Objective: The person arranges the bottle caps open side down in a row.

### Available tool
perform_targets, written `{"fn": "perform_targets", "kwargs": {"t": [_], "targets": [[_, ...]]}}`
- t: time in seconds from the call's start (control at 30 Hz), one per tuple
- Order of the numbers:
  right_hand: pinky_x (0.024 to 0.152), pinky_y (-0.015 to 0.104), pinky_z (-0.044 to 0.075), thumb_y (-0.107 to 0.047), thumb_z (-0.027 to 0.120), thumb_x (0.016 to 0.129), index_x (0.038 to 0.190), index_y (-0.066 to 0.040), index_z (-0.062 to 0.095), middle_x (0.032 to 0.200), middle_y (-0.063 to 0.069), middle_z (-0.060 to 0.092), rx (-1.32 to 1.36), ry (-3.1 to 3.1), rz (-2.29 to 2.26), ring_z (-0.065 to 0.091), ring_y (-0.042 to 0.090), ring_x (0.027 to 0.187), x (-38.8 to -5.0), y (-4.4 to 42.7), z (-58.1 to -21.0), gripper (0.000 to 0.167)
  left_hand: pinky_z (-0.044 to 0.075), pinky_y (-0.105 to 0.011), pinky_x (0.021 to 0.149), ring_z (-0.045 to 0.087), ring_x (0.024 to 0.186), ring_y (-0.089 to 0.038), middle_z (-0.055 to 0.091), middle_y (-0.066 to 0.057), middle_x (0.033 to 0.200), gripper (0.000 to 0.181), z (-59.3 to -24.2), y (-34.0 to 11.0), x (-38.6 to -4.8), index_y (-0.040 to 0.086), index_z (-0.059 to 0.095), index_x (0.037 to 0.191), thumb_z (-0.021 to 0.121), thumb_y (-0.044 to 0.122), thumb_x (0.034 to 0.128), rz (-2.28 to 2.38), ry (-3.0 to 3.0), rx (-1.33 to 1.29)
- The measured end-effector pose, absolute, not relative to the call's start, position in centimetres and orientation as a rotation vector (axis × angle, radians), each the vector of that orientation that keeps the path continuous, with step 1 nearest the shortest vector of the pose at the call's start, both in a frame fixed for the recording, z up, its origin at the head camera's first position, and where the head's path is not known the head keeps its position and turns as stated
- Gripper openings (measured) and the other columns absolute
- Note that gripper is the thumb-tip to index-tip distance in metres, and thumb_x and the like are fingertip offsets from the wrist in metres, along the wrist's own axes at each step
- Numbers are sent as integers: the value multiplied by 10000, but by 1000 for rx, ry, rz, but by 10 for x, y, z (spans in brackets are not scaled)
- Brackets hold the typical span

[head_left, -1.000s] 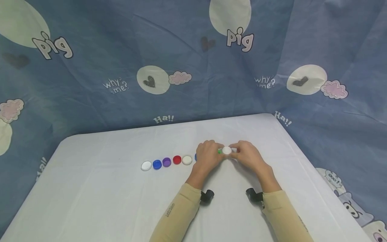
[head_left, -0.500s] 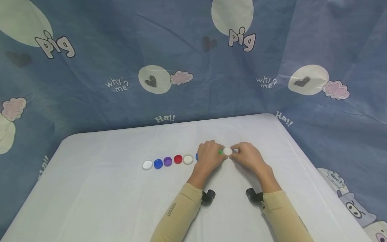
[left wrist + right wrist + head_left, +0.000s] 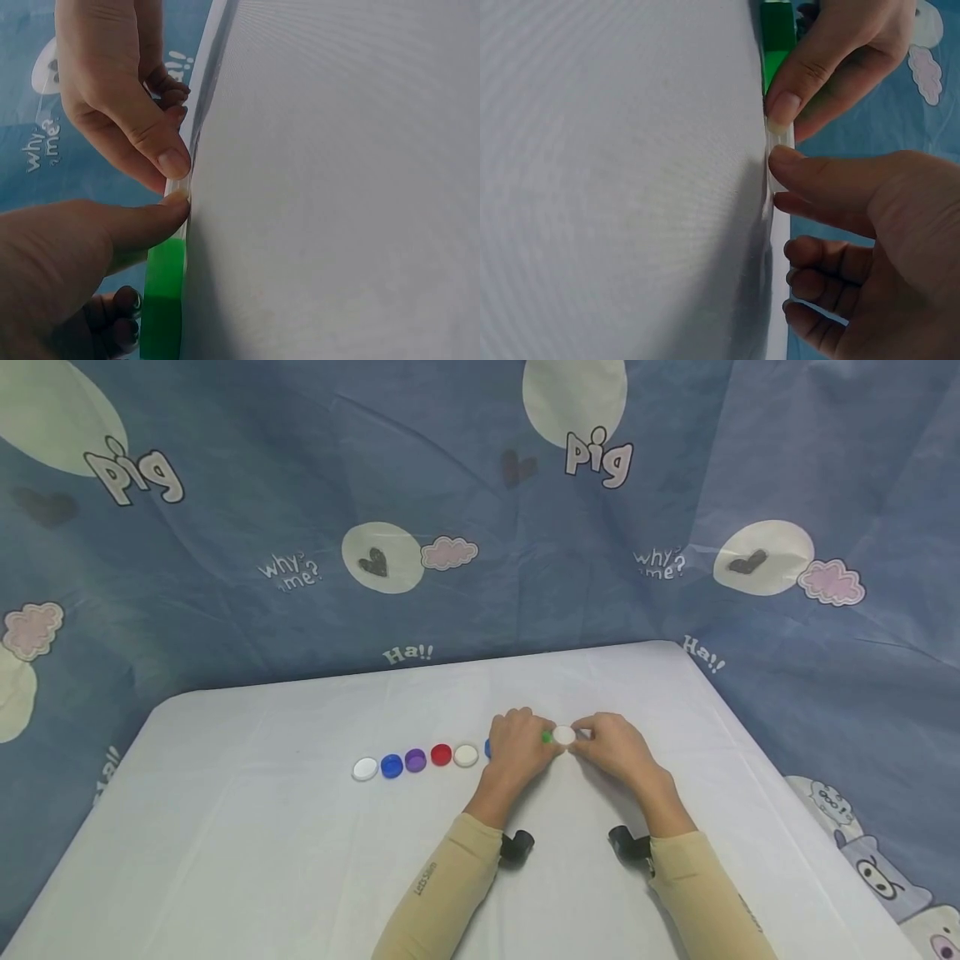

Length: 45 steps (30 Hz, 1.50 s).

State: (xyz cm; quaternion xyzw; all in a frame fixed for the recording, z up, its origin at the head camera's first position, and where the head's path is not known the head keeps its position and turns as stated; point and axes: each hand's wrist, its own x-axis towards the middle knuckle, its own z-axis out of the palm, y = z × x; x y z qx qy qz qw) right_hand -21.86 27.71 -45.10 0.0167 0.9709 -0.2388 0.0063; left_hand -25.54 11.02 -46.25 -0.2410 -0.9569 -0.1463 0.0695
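Note:
A round white bottle cap (image 3: 564, 735) lies at the right end of a row of caps, between both hands. My left hand (image 3: 517, 745) pinches its left side with thumb and fingers. From the right, my right hand (image 3: 617, 745) pinches the opposite side. In both wrist views the two thumbs almost meet at the cap's near edge, covering most of it. A green cap (image 3: 163, 300) stands just beside the left thumb, partly hidden behind that hand in the head view. Part of a blue cap (image 3: 488, 748) shows left of the left hand.
Leftward the row continues with a cream cap (image 3: 466, 755), a red cap (image 3: 441, 754), a purple cap (image 3: 416, 761), a blue cap (image 3: 392, 766) and a white cap (image 3: 365, 769). All lie on the white-covered table (image 3: 262, 843). A printed blue cloth (image 3: 465, 610) hangs behind.

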Motion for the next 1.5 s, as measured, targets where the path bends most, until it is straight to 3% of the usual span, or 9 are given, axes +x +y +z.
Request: {"fn": "perform_targets", "kwargs": {"t": [0.23,0.47,0.7,0.93,1.5], "targets": [[672,318,468,-251,744,835,1258,-92,677,902,61,685,54,3020,-757,563,178,751,-220,271,-445,457,427,-344,732,570,785,-166,697,4,918,462,-462,105,-254,276,752,1150,784,537,770,-411,-2905,-706],[656,306,457,-206,736,836,1260,-90,675,878,55,671,-13,3011,-783,553,177,736,-222,266,-442,444,422,-334,728,573,799,-162,688,13,926,512,-459,97,-251,276,737,1180,791,552,752,-415,-2912,-695],[650,303,439,-220,729,849,1226,-112,703,892,43,662,-87,2997,-802,527,176,750,-226,260,-444,393,372,-304,699,509,747,-138,631,38,834,396,-457,84,-251,259,766,1112,780,494,794,-443,-2929,-685],[738,362,498,-201,744,836,1134,-104,748,1024,70,717,-157,2979,-794,583,189,837,-230,249,-442,314,340,-283,679,489,736,-129,596,53,791,309,-459,74,-250,251,782,1070,774,442,827,-457,-2910,-684],[636,300,426,-253,768,842,1137,-98,747,827,22,642,-256,2971,-849,512,171,723,-235,249,-446,334,320,-293,680,484,726,-135,599,54,777,294,-456,74,-249,269,785,1061,750,464,844,-462,-2865,-680]]}}
